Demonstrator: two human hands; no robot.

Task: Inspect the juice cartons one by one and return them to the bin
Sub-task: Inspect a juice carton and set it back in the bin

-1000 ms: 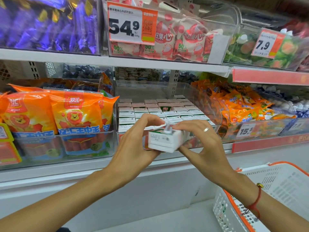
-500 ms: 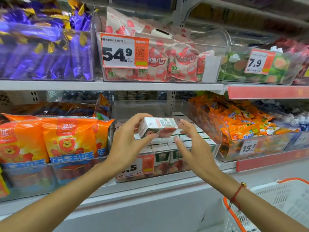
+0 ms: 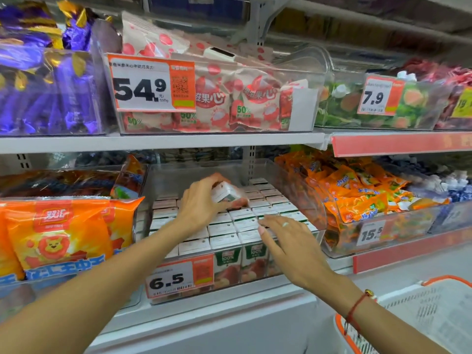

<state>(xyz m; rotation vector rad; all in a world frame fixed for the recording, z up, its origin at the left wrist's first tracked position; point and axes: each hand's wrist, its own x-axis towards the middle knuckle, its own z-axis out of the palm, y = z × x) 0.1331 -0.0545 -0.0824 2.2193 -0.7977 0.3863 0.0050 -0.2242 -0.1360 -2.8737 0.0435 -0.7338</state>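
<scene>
My left hand (image 3: 201, 200) grips one juice carton (image 3: 226, 194) — tilted, just above the bin's (image 3: 293, 180) rear rows; right hand (image 3: 288, 241) hovers open, nearer the front cartons.

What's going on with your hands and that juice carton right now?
Left hand grips a juice carton over the clear bin. Right hand open, fingers over the front cartons. Nothing blocking.

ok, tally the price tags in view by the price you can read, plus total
54.9 tag: 1
7.9 tag: 1
6.5 tag: 1
15.5 tag: 1
Total readable: 4. A yellow tag at the right edge is cut off and unreadable.
</scene>
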